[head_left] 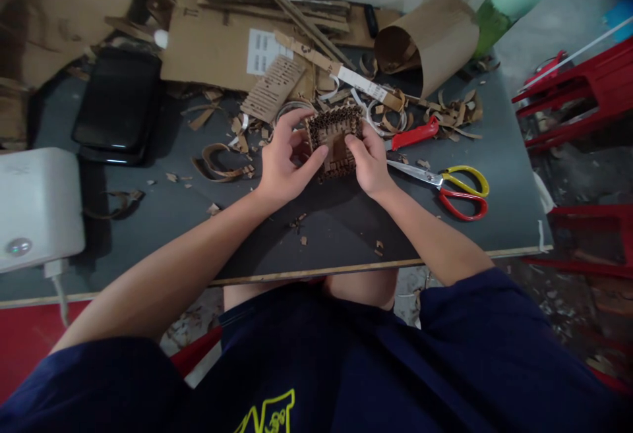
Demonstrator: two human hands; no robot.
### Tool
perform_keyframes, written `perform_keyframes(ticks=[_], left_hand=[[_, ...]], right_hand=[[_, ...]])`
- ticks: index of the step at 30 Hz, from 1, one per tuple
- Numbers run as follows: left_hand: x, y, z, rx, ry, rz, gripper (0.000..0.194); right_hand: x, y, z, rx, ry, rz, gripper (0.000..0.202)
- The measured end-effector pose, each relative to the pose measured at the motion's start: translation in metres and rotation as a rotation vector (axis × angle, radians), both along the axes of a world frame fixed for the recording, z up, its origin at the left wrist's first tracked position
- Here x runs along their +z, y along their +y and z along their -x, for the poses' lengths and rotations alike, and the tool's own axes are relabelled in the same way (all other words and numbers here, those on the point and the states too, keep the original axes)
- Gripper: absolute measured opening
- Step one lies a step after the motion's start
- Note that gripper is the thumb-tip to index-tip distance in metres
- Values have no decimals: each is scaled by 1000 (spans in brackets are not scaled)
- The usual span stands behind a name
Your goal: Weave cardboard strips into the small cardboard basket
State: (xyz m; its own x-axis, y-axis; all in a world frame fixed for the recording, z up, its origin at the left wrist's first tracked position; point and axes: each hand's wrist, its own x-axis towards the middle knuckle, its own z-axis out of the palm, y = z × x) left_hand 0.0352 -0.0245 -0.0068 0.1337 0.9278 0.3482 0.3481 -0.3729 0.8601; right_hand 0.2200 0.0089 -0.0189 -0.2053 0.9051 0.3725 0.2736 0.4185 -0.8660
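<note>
Cardboard tray [332,131] held up over the tabletop [336,238]

From where I stand, its open face is turned up toward the wearer's head, showing the hollow inside. It looks too close to square for me to pick out a long axis. It sits a little askew, the far edge climbing slightly to the right.

Brown all over, it has thick walls whose tops show the dark, ragged cells of corrugated board, rough as honeycomb. Inside, the floor is paler, with a plainer brown patch [339,148] near the middle and dark gaps along the far side.

Both hands are closed on it. The left hand [288,157] grips the left side, fingers curled behind and thumb on the near-left part; the right hand [370,161] has the right side, its thumb reaching in over the floor.

Just beyond the left hand lies a slitted cardboard piece [274,88], aslant. Near the right hand are a red-handled cutter [415,134] and scissors [440,180] with one yellow and one red handle, blades toward the wrist. Curled cardboard strips [220,163] and crumbs litter the surface around.
</note>
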Motion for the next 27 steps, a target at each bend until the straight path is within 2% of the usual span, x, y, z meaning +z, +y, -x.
perform_keyframes(ticks=[4, 8, 12, 15, 17, 21, 27], left_hand=[[-1, 2, -1, 12, -24, 5, 64], [8, 1, 0, 73, 12, 2, 54], [25, -7, 1, 66, 336, 101, 43], [33, -11, 0, 105, 612, 189, 49], [34, -11, -1, 135, 707, 240, 51], [31, -8, 1, 181, 707, 283, 50], [37, -10, -1, 224, 718, 341, 59]], right_hand=[[0, 0, -1, -14, -60, -32, 59], [3, 0, -3, -76, -61, -95, 63], [-3, 11, -13, -231, 19, -79, 55], [-13, 24, -23, -323, 6, -86, 53], [-19, 30, -28, -340, -13, -98, 51], [-21, 32, -30, -304, -78, -147, 54], [-5, 18, -23, -277, -70, -154, 52]])
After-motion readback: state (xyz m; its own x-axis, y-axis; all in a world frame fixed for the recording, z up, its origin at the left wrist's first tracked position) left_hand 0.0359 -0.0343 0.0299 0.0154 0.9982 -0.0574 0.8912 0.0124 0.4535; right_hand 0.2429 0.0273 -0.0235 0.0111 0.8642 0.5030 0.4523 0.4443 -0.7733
